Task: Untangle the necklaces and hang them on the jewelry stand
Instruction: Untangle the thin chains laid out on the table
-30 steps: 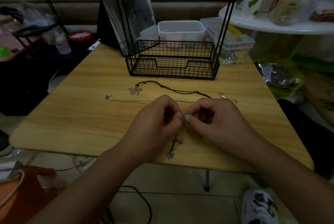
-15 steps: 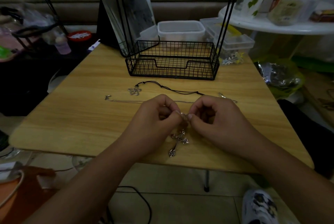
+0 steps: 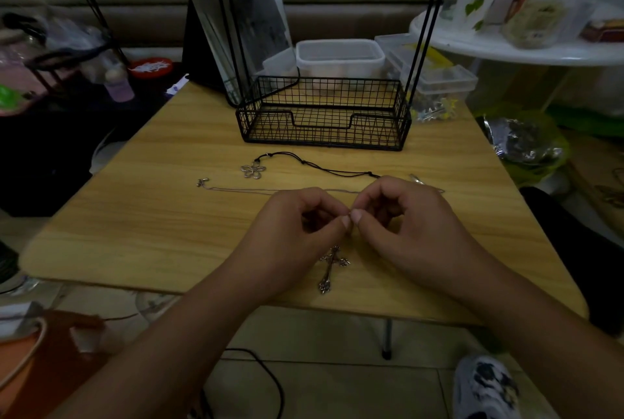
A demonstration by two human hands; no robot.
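Ornate silver cross pendant (image 3: 332, 266) — dangling, fingers-pinched chain

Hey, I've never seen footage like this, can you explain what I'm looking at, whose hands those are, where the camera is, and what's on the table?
There is no machine: a person wears a camera on the head, looking down at their own hands. The left hand and right hand meet fingertip to fingertip, pinching a thin chain; a cross pendant lies below them. On the wooden table lie a black cord with a flower pendant and a silver chain. Behind stands the black wire jewelry stand, with nothing visibly hung on it.
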